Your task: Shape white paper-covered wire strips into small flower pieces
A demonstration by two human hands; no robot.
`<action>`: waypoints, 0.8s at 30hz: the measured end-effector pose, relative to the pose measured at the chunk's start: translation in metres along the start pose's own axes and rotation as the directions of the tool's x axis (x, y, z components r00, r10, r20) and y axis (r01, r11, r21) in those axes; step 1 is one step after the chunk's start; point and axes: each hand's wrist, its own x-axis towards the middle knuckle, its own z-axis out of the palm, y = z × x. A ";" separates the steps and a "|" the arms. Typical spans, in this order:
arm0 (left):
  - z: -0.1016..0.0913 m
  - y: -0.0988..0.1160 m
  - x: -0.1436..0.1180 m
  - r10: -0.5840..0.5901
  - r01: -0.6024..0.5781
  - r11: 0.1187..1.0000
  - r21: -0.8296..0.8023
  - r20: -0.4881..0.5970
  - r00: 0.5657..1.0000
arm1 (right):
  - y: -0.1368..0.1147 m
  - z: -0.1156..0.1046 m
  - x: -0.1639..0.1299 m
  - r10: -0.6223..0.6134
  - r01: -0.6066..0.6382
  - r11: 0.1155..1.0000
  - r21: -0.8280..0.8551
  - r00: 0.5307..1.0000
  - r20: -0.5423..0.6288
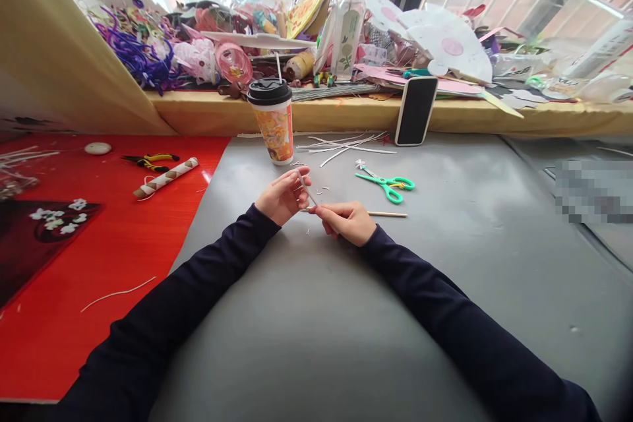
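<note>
A narrow white strip (308, 188) slants between my two hands above the grey mat. My left hand (281, 199) has its upper end between thumb and fingers. The lower end is pinched by the thumb and forefinger of my right hand (349, 221). Behind my right hand a thin wooden stick (390, 214) lies on the mat, partly hidden. Tiny white clippings (320, 192) are scattered near the fingers. Green-handled scissors (388, 184) rest to the right, with a small white flower-like piece (361, 163) by their tips.
Loose white strips (346, 147) lie behind my hands, between a lidded paper cup (275, 125) and a propped phone (416, 112). On the red surface (148, 244) at left are pliers (151, 161) and a wrapped roll (167, 178). Craft materials crowd the ledge (208, 109).
</note>
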 end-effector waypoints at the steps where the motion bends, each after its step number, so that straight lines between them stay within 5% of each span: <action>1: 0.000 0.000 0.000 0.005 -0.005 1.000 -0.005 -0.004 1.000 | 0.000 0.000 0.000 0.005 -0.005 1.000 0.008 1.000 0.001; 17: -0.011 -0.003 0.004 0.049 -0.049 0.999 0.008 -0.020 0.999 | 0.004 -0.002 0.001 -0.012 0.010 1.000 0.029 0.995 0.098; 24: -0.015 -0.003 0.010 0.135 -0.125 0.990 0.063 -0.184 0.974 | 0.006 -0.001 0.001 0.015 -0.020 0.999 0.037 0.992 0.122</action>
